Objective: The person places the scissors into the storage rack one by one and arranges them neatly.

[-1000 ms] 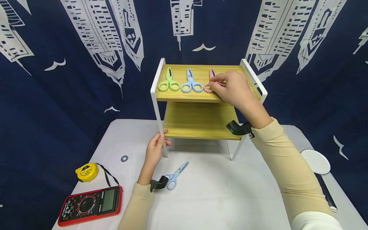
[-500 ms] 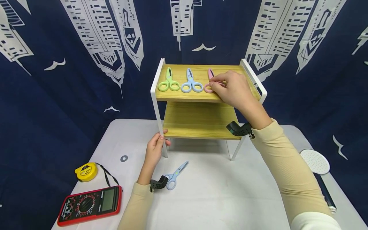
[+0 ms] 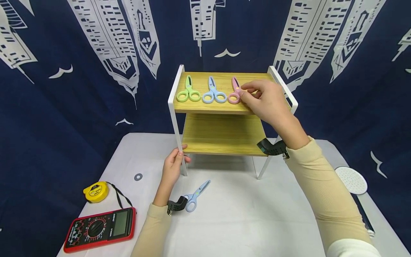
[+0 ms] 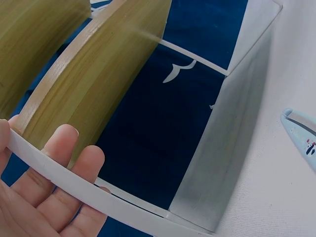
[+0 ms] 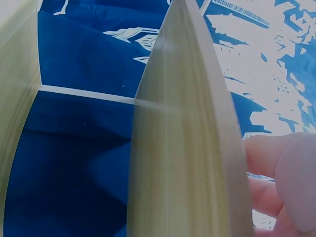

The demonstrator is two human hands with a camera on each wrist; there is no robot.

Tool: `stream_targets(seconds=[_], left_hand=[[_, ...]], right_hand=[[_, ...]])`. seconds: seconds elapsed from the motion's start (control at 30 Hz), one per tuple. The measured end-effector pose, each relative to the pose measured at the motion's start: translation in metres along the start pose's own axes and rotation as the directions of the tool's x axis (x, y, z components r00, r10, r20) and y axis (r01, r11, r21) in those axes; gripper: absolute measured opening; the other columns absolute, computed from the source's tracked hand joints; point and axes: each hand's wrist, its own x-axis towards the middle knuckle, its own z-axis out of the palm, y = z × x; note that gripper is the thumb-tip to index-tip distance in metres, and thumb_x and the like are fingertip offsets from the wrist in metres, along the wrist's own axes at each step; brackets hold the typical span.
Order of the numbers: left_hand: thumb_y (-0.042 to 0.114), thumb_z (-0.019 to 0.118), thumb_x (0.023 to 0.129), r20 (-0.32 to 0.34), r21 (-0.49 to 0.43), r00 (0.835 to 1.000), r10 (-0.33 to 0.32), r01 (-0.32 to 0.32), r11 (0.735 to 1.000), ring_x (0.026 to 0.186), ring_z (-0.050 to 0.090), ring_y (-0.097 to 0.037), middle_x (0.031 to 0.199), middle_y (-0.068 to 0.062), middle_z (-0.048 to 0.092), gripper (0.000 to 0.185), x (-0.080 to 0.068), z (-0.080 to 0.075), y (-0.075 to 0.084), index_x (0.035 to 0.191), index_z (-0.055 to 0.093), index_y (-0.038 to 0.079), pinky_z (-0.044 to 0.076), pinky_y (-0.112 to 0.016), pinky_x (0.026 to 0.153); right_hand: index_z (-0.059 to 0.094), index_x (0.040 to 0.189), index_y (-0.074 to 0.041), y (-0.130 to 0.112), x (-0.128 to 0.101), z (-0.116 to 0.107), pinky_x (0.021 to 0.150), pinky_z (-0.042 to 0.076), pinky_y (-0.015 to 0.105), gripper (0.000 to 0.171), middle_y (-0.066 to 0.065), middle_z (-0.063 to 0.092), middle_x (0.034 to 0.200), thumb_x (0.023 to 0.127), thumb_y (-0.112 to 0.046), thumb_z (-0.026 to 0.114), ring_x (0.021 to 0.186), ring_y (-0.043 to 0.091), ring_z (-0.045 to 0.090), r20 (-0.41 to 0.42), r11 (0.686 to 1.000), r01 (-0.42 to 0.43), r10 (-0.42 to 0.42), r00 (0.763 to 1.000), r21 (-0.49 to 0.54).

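A two-tier rack (image 3: 224, 139) with wood-look shelves and white legs stands on the table. My left hand (image 3: 171, 167) grips its front left leg (image 4: 131, 213), fingers behind it in the left wrist view. On the top shelf lie three scissors in a row, blades pointing back: green scissors (image 3: 188, 88), light-blue scissors (image 3: 211, 87) and pink scissors (image 3: 236, 88). My right hand (image 3: 268, 101) is at the pink pair's right side, thumb and fingers bent and covering its right ring. Another light-blue pair of scissors (image 3: 197, 193) lies on the table near my left wrist.
On the left are a yellow tape measure (image 3: 96, 192) with a black strap, a red multimeter (image 3: 101, 229) and a grey washer (image 3: 138, 177). A round white perforated head (image 3: 351, 179) with a black handle lies at the right. A dark blue patterned curtain (image 3: 154, 114) hangs behind.
The right hand has slid slightly right, showing more of the pink scissors, whose blades have turned a little left. The left hand keeps its grip on the leg.
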Motion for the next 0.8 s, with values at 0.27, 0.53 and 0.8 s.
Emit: stream_targets(seconds=[0.27,0.53,0.8], left_hand=[[0.011,0.043,0.109,0.000,-0.001,1.000,0.003,-0.003,1.000,0.080,0.063,-0.003,0.086,-0.030,0.070,0.033,0.000,-0.001,-0.002,0.133,0.062,-0.001,0.041,-0.027,0.080],[0.012,0.044,0.109,-0.007,0.008,1.000,0.011,-0.011,1.000,0.080,0.063,-0.003,0.083,-0.023,0.071,0.032,0.002,0.000,-0.001,0.133,0.062,-0.001,0.041,-0.026,0.078],[0.012,0.044,0.109,-0.006,0.003,1.000,0.001,-0.001,1.000,0.081,0.062,-0.004,0.085,-0.026,0.071,0.033,0.000,0.000,-0.001,0.133,0.062,-0.001,0.041,-0.026,0.079]], right_hand=[[0.078,0.111,-0.005,-0.001,-0.045,-0.008,0.065,0.040,0.012,0.022,0.014,0.071,0.092,0.091,-0.015,0.074,0.073,0.013,0.057,-0.174,0.987,0.151,-0.138,0.975,0.061],[0.077,0.104,-0.001,0.016,-0.112,0.028,0.063,0.044,0.015,0.023,0.009,0.072,0.086,0.082,0.002,0.078,0.072,0.002,0.053,-0.101,0.939,0.245,-0.227,0.969,0.240],[0.075,0.112,-0.004,0.041,-0.172,0.125,0.064,0.049,0.021,0.023,0.006,0.074,0.091,0.090,-0.010,0.072,0.072,0.003,0.056,0.352,0.936,-0.065,-0.065,0.934,0.345]])
